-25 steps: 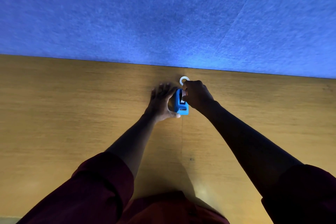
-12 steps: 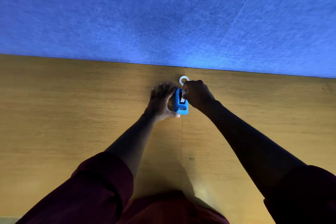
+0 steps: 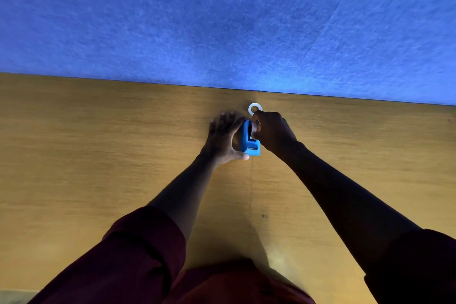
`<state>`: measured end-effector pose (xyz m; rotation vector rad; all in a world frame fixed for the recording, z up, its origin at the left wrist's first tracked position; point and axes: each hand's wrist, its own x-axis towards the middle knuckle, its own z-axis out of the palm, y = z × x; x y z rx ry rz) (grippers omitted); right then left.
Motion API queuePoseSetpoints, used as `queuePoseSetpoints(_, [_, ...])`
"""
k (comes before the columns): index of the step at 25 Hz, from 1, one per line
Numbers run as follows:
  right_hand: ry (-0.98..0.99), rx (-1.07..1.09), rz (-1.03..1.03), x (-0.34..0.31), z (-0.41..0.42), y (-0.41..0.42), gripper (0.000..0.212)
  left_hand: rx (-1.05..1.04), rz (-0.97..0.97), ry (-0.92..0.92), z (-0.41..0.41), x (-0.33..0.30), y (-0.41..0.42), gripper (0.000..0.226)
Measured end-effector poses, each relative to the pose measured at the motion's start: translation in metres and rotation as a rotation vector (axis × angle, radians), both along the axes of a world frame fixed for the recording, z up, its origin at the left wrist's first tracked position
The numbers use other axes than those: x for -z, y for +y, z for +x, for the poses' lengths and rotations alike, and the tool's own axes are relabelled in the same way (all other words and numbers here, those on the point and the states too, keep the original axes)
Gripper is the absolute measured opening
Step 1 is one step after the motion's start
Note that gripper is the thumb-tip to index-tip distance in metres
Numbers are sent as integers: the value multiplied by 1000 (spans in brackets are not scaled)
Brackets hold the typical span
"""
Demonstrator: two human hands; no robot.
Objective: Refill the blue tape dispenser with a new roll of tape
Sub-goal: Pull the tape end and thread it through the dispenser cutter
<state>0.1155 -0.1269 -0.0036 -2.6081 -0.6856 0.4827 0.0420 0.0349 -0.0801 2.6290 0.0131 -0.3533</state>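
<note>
From the head camera, a wooden table [image 3: 98,155] fills the lower part of the view, and a blue felt-like wall [image 3: 222,20] rises from its far edge. The blue tape dispenser [image 3: 249,139] stands on the table near the far edge, about midway along it, with its cutter end pointing toward the near edge. The left hand [image 3: 223,137] lies against the dispenser's left side, its fingers [image 3: 225,118] held loosely together and stretched toward the far edge, while the thumb tip touches the table just beside the dispenser's near left corner. The right hand [image 3: 274,132] is curled over the dispenser's right side and far end, fingers bent inward and closed on a small pale piece at the dispenser's top slot; whether that piece is the tape roll or its hub cannot be told. A white ring [image 3: 255,108] lies flat on the table just beyond the dispenser, between it and the far edge, touching or nearly touching the right hand's knuckles. Both forearms reach out from dark red sleeves [image 3: 138,254] at the near edge. A thin seam [image 3: 251,180] runs across the table from the dispenser toward the near edge.
</note>
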Motion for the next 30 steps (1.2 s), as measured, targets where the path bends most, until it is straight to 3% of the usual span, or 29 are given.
queuePoseSetpoints(4, [25,3,-1,-1,2,0,33,-3,-2,5,0,1,0,125])
queuePoseSetpoints(11, [25,27,-8,-1,8,1,18,-12,-20,5,0,4,0,126])
queuePoseSetpoints(21, [33,6,-7,-3,4,-1,40,-13,-30,14,0,2,0,126])
queuePoseSetpoints(30, [18,5,-5,-4,9,-1,22,-19,-45,-1,0,6,1,127])
